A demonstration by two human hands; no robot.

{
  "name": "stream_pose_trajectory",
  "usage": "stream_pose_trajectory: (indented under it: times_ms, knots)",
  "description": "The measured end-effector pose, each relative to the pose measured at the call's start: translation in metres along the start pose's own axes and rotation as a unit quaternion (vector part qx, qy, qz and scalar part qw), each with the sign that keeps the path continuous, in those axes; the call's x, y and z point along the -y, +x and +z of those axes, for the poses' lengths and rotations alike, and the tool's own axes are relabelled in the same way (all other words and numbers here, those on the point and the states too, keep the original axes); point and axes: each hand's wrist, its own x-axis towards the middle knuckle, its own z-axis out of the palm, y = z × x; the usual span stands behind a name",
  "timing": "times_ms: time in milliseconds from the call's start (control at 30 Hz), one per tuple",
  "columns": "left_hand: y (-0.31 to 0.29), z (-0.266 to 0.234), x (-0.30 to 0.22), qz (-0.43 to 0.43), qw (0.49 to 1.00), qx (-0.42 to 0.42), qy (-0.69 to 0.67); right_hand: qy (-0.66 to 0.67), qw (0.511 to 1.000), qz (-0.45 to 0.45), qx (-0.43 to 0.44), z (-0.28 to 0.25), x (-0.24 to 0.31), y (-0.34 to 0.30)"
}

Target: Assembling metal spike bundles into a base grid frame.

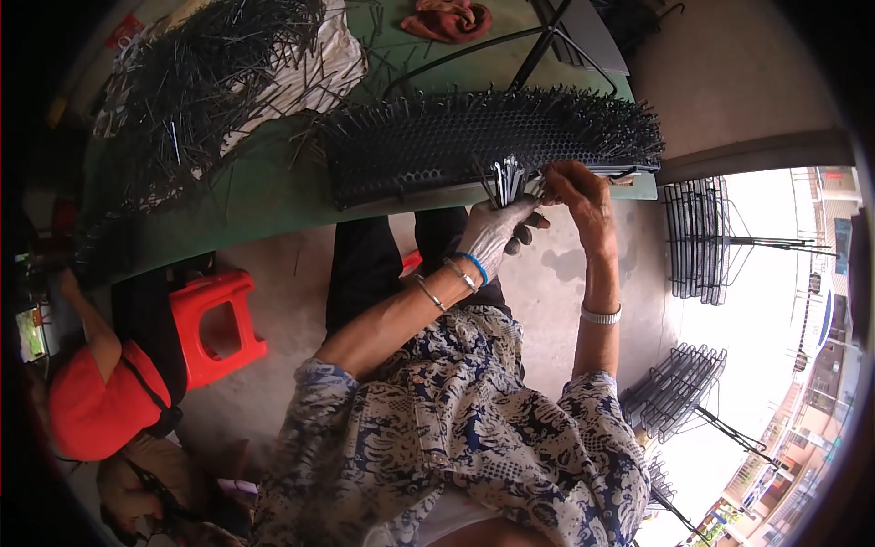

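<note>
My left hand, in a pale glove with dark fingertips, is closed around a bundle of thin metal rods whose shiny ends point up and away. Beside it my right hand, bare, is pinched at the right side of the bundle; whatever lies between its fingertips is too small to make out. Just beyond both hands, a long black holder with a honeycomb of holes lies along the table's near edge. Many black rods stand upright along its far side and right end, while holes show bare nearer me.
On the green table, a large heap of black rods lies over pale sacking at the left. A reddish cloth and a black metal frame are behind the holder. A red stool and another person are at left; wire racks stand at right.
</note>
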Motion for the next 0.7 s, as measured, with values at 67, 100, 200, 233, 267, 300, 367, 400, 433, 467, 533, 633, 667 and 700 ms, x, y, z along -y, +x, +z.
stream_pose_trajectory:
  times_ms: [67,100,200,233,267,300,367,400,433,467,533,633,667,700]
  knots:
    - [-0.001,0.0,-0.001,0.004,1.0,0.007,0.009,0.026,1.0,0.002,0.015,-0.005,-0.001,0.0]
    - [-0.002,0.0,-0.001,0.008,1.0,0.015,0.018,0.05,0.998,0.005,0.031,-0.009,-0.002,0.0]
    - [-0.001,0.002,-0.002,0.0,0.999,0.021,0.045,0.017,0.999,0.029,0.036,-0.017,-0.001,0.001]
    - [0.001,0.002,0.0,-0.001,0.999,0.023,0.045,0.017,0.999,0.029,0.034,-0.019,0.0,0.0]
    - [0.003,0.001,0.0,-0.004,1.0,0.027,-0.006,0.011,1.0,0.018,0.016,-0.02,0.002,-0.002]
    - [0.005,0.0,0.001,-0.008,0.998,0.031,-0.058,0.005,1.0,0.008,-0.002,-0.022,0.004,-0.003]
    - [0.012,-0.003,-0.002,-0.01,0.998,0.01,-0.06,-0.037,0.997,-0.015,-0.066,-0.026,0.014,-0.002]
    - [0.015,-0.005,-0.004,-0.011,0.998,0.002,-0.068,-0.078,0.988,-0.037,-0.129,-0.029,0.017,-0.001]
    - [0.017,-0.006,-0.004,-0.011,0.998,0.001,-0.068,-0.083,0.977,-0.086,-0.175,-0.034,0.016,0.003]
    - [0.019,-0.006,-0.004,-0.018,0.998,0.003,-0.059,-0.13,0.957,-0.137,-0.218,-0.036,0.02,0.006]
    - [0.021,-0.005,-0.002,-0.026,0.998,0.006,-0.05,-0.242,0.911,-0.174,-0.285,-0.049,0.015,0.017]
    - [0.023,-0.007,0.004,-0.072,0.996,0.029,-0.049,-0.252,0.891,-0.2,-0.32,-0.051,0.014,0.031]
    - [0.024,-0.009,0.006,-0.072,0.996,0.028,-0.049,-0.252,0.892,-0.2,-0.319,-0.051,0.012,0.034]
    - [0.026,-0.011,0.008,-0.071,0.995,0.041,-0.06,-0.223,0.899,-0.203,-0.317,-0.052,0.01,0.038]
